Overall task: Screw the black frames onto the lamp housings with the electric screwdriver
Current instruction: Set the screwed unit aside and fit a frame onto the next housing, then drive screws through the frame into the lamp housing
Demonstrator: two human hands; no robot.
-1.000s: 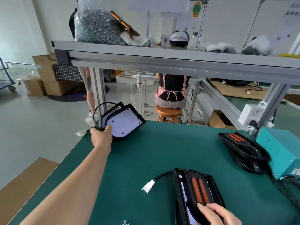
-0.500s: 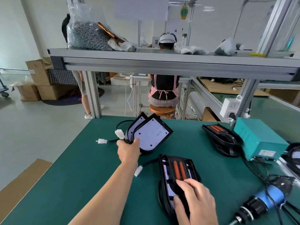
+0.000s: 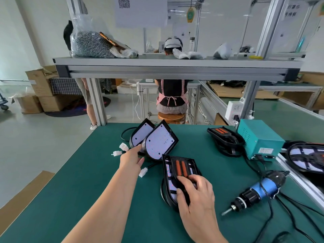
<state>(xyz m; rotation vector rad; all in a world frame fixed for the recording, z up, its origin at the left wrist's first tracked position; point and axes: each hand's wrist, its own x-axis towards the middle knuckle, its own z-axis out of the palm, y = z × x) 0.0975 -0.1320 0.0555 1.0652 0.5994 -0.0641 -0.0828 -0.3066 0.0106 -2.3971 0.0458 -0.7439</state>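
Two lamp housings (image 3: 160, 140) with white LED boards lean together on the green table (image 3: 70, 181), a little beyond centre. My left hand (image 3: 131, 158) reaches to their near left edge, its fingers stretched out and touching them. Just right of it lies another lamp housing with a black frame (image 3: 181, 168) and two orange strips on top. My right hand (image 3: 194, 193) lies over its near end, fingers curled on the frame and thumb at the housing's edge. The electric screwdriver (image 3: 257, 193), blue and black, lies on the table to the right, apart from both hands.
A teal power box (image 3: 259, 139) stands at the right, with a framed lamp (image 3: 224, 137) beside it and more lamps (image 3: 306, 156) at the right edge. White connectors (image 3: 122, 148) and cables trail over the table. A metal shelf (image 3: 175, 67) spans overhead. A seated person works beyond.
My left hand carried the two housings from the far left corner to the middle, set them beside the framed housing and loosened its fingers. My right hand stayed on the framed housing.
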